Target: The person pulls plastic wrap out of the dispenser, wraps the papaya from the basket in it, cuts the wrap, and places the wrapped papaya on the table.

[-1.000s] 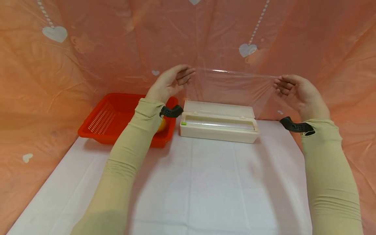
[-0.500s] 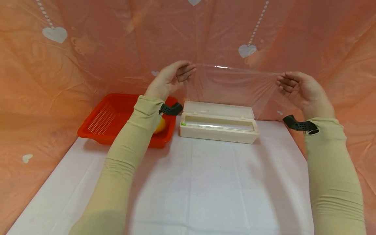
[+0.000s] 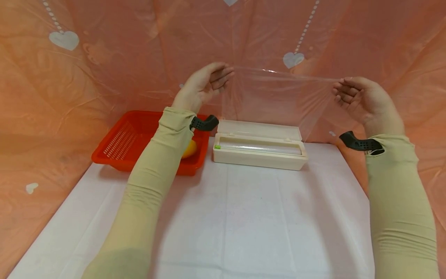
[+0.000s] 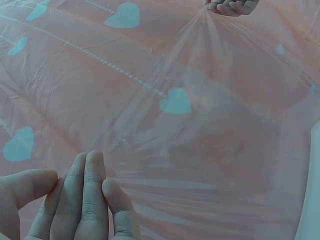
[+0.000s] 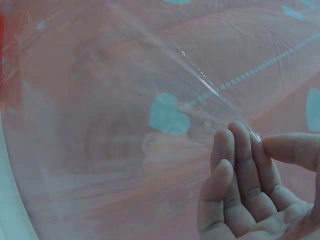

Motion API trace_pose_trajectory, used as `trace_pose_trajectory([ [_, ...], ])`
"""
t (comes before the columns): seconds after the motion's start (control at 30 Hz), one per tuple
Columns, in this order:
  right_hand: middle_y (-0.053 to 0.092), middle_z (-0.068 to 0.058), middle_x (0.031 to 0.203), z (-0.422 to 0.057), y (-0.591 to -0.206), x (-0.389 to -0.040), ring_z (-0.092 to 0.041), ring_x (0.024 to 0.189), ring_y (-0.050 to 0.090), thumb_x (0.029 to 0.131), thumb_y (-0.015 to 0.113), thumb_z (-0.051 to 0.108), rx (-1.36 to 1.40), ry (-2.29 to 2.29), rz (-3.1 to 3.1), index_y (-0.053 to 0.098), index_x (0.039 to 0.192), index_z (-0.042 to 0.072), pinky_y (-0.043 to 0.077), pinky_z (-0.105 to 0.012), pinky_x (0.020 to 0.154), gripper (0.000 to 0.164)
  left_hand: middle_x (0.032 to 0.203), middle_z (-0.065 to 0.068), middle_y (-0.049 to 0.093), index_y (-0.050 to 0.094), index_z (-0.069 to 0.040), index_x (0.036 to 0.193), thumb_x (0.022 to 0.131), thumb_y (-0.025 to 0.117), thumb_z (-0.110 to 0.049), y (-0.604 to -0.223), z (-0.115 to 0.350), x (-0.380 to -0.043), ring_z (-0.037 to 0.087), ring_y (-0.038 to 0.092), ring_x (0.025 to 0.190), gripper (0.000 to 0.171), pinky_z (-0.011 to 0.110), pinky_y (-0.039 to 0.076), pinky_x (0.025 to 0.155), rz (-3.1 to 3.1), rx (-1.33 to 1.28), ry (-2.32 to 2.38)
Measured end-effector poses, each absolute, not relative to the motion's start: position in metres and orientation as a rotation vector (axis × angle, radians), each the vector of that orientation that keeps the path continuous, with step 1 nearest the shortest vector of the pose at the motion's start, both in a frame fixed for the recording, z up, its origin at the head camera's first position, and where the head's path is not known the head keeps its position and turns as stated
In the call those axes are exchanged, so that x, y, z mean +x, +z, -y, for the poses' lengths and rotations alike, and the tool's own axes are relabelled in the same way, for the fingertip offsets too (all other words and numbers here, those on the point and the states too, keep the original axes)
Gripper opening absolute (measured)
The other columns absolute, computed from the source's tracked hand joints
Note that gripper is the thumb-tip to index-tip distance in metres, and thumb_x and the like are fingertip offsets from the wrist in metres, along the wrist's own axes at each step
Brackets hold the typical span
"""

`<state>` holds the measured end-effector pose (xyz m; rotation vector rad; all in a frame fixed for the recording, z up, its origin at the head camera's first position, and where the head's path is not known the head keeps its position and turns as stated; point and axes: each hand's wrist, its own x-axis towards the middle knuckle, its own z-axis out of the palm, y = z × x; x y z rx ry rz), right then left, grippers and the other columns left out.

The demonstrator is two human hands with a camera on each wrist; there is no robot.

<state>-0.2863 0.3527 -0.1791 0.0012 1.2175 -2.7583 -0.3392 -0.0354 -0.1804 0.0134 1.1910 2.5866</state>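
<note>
A clear sheet of plastic wrap (image 3: 268,93) stretches between both hands and runs down to the cream dispenser box (image 3: 258,159), whose lid stands open at the back. Its roll (image 3: 261,148) shows inside. My left hand (image 3: 209,83) pinches one upper corner between thumb and index finger, above the red basket. At the opposite corner, my right hand (image 3: 366,99) pinches the film the same way. In the right wrist view the film's edge (image 5: 215,90) gathers to a point at the thumb and fingertip. Creases fan out from the left fingers (image 4: 92,185).
A red plastic basket (image 3: 118,149) with slotted sides stands left of the box, holding a yellow round thing (image 3: 189,149) partly behind the left sleeve. White cloth (image 3: 258,217) covers the table. A pink-orange curtain (image 3: 146,46) with hearts hangs behind.
Both hands have risen, drawing the plastic wrap higher above the box. My right hand has also shifted to the right. The box and basket have stayed in place.
</note>
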Motion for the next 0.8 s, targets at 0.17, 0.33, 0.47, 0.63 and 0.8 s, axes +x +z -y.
trace_pose_trajectory([
  [0.17,0.063,-0.019,0.092,-0.353,-0.174,-0.284,-0.032,0.082,0.060,0.088,0.051,0.002,-0.004,-2.767,-1.221,0.062,0.099,-0.003,0.048,-0.039,0.070,0.016,0.102,0.012,0.064,0.060,-0.004,0.110,0.084,0.060,-0.012,-0.176,0.035,-0.339,0.022,0.062,0.091,0.027,0.033,0.044,0.085,-1.180,0.020,2.595],
  [0.33,0.063,-0.019,0.092,-0.353,-0.169,-0.283,-0.032,0.083,0.060,0.088,0.052,0.003,-0.012,-2.774,-1.217,0.061,0.101,-0.003,0.048,-0.040,0.071,0.016,0.101,0.011,0.064,0.062,-0.004,0.105,0.084,0.061,-0.012,-0.171,0.036,-0.338,0.022,0.062,0.090,0.022,0.032,0.044,0.084,-1.169,0.012,2.600],
  [0.47,0.063,-0.019,0.093,-0.352,-0.165,-0.284,-0.032,0.083,0.060,0.087,0.053,0.002,0.002,-2.777,-1.211,0.061,0.101,-0.003,0.048,-0.040,0.071,0.017,0.101,0.011,0.064,0.063,-0.004,0.103,0.084,0.061,-0.012,-0.167,0.037,-0.337,0.021,0.062,0.090,0.021,0.032,0.045,0.083,-1.174,0.016,2.604],
  [0.63,0.063,-0.020,0.093,-0.353,-0.161,-0.285,-0.033,0.084,0.060,0.087,0.052,0.001,0.002,-2.782,-1.192,0.061,0.101,-0.004,0.048,-0.041,0.071,0.017,0.100,0.012,0.064,0.063,-0.003,0.102,0.084,0.061,-0.011,-0.164,0.037,-0.337,0.022,0.062,0.090,0.019,0.032,0.044,0.085,-1.168,0.027,2.610],
  [0.8,0.063,-0.021,0.093,-0.353,-0.157,-0.286,-0.033,0.084,0.060,0.088,0.052,0.000,-0.015,-2.790,-1.178,0.060,0.101,-0.005,0.048,-0.041,0.071,0.017,0.101,0.013,0.064,0.062,-0.002,0.102,0.084,0.061,-0.010,-0.161,0.037,-0.338,0.022,0.062,0.090,0.020,0.034,0.044,0.086,-1.158,0.053,2.628],
])
